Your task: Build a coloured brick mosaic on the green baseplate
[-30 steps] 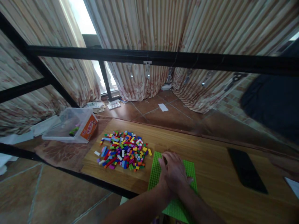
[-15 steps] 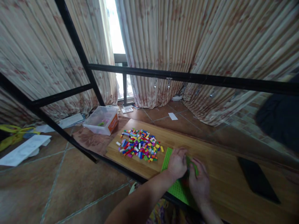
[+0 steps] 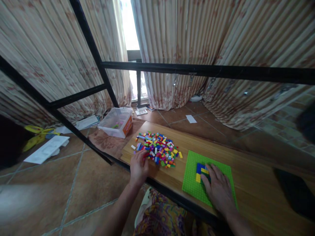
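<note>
One green plate (image 3: 191, 164) lies flat on the wooden worktop (image 3: 253, 186). It is thin and square-cornered, with rows of little round bumps. On it sit small, smooth, boxy bricks: two yellow patches (image 3: 198, 178) and a blue patch (image 3: 200, 167) show. The right hand hides some, so I cannot count them all.

The right hand (image 3: 219, 188) lies over the plate. Its fingers are stretched out loosely, with the thumb apart from them, next to the bricks. The left hand (image 3: 139, 165) is at the near left edge of one big heap of bricks (image 3: 159, 150). Its fingers are curled, and I cannot tell if they pinch a brick. The heap is left of the plate, with too many shiny little blocks to count: red, blue, yellow, green, white, pink and orange.

Past the heap, at the far left, is one see-through plastic box (image 3: 114, 123) with one orange label (image 3: 128, 125). It sits on a soft brown cloth (image 3: 108, 144). One flat black slab (image 3: 294, 193) lies to the right.
</note>
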`<state>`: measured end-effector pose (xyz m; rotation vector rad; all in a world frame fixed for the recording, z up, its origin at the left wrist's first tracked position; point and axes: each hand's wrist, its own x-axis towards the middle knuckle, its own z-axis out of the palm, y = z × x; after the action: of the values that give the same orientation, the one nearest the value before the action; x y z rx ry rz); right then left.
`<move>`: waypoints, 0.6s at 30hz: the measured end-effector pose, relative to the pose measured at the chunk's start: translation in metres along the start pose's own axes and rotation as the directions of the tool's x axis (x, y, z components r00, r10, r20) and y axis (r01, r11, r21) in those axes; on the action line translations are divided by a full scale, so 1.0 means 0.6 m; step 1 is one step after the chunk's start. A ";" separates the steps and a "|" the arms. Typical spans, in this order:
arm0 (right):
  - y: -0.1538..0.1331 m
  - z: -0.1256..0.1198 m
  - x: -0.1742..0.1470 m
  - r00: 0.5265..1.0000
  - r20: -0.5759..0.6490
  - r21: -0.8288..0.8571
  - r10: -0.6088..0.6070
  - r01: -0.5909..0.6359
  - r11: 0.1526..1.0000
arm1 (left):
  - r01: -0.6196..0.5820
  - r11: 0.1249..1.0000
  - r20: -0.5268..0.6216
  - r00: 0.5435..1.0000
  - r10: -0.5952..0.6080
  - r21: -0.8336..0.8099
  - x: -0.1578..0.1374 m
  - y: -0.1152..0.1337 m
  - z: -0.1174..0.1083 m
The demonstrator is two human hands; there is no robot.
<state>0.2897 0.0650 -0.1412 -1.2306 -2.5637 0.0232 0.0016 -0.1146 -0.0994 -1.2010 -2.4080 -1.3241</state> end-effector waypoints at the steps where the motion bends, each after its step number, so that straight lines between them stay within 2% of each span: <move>1: 0.002 0.002 0.001 1.000 -0.007 -0.007 -0.003 0.003 1.000 | 0.031 0.998 -0.016 0.999 -0.031 0.045 0.006 -0.015 -0.008; 4: 0.003 0.007 0.001 1.000 -0.029 -0.025 -0.011 0.010 1.000 | 0.075 0.983 -0.012 0.997 -0.075 0.170 0.024 -0.039 -0.018; 10: 0.002 0.007 0.001 0.998 -0.061 -0.039 -0.028 0.026 0.999 | 0.019 0.943 0.124 0.990 -0.063 0.333 0.050 -0.042 0.001; 18: -0.004 0.001 0.002 0.997 -0.076 -0.039 -0.025 0.022 0.999 | -0.022 0.954 0.163 0.986 -0.028 0.299 0.079 -0.032 0.025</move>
<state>0.2872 0.0645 -0.1414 -1.1907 -2.5237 -0.0773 -0.0401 -0.0811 -0.0987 -1.2628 -2.6044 -0.8439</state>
